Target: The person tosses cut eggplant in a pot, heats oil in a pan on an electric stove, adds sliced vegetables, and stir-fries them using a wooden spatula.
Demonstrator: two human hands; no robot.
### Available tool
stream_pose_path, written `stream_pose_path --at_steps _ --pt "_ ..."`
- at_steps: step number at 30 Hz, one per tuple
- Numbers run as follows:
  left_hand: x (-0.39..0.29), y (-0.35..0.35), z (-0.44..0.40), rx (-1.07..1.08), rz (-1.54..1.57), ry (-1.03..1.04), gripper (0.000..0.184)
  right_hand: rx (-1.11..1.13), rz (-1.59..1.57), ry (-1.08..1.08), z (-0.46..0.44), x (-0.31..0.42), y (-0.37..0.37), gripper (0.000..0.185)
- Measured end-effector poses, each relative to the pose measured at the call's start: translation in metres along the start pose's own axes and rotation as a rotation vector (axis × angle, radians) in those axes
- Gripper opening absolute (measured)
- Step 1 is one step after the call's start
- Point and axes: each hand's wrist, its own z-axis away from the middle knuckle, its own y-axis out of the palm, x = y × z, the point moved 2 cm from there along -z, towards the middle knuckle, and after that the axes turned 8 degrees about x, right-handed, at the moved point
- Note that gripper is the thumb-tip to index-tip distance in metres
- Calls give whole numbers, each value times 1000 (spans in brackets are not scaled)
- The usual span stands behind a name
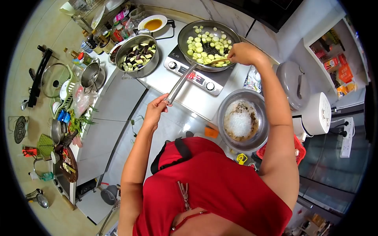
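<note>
My left hand is closed around the end of the long metal handle of a frying pan. The pan rests on an electric cooktop with knobs and a red lit display. Inside lie round pale-green vegetable slices, with a dark patch of small bits among them. At the pan's right edge, my right hand grips a wooden spatula, its far end down among the slices. Left of the cooktop stands a steel pot of cut eggplant pieces.
A metal basin with white, brown-specked contents sits front right. Behind the pot is a white plate of brown liquid. Bottles crowd the left counter, with a chopping board further along. A white appliance stands right.
</note>
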Motion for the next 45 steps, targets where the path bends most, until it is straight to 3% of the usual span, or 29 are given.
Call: stream_pose_path --at_steps 2,6,10,13,19,25,28,31,35,38,43,45 --pt "0 0 0 1 -3 6 37 -35 41 33 -32 0 21 22" --pt "-1 1 3 4 -22 -2 37 -297 -105 308 -83 -8 42 24" --pt "-2 2 4 4 -23 -4 35 -421 -169 344 -102 -14 53 24" --pt "-2 0 3 7 -36 -1 35 -352 -85 220 -105 -24 68 23" --pt "-3 2 3 6 -17 4 36 -127 206 263 -5 -31 7 21" --pt "-3 2 4 21 -11 10 38 -285 109 325 -56 -43 49 23" --pt "-1 0 3 17 -21 3 38 -338 -193 297 -91 -41 77 24" --pt "-3 -1 4 32 -25 4 38 -355 -243 214 -85 -16 69 29" --pt "-2 1 2 27 -18 -7 37 -286 -111 35 -68 -2 63 28" --pt "-1 -2 1 38 -17 1 36 -194 51 81 -46 -9 48 30" --pt "1 -3 0 50 -3 9 35 -357 -15 20 -25 3 38 29" --pt "-1 -2 0 51 10 3 37 -310 33 56 -37 0 54 28"
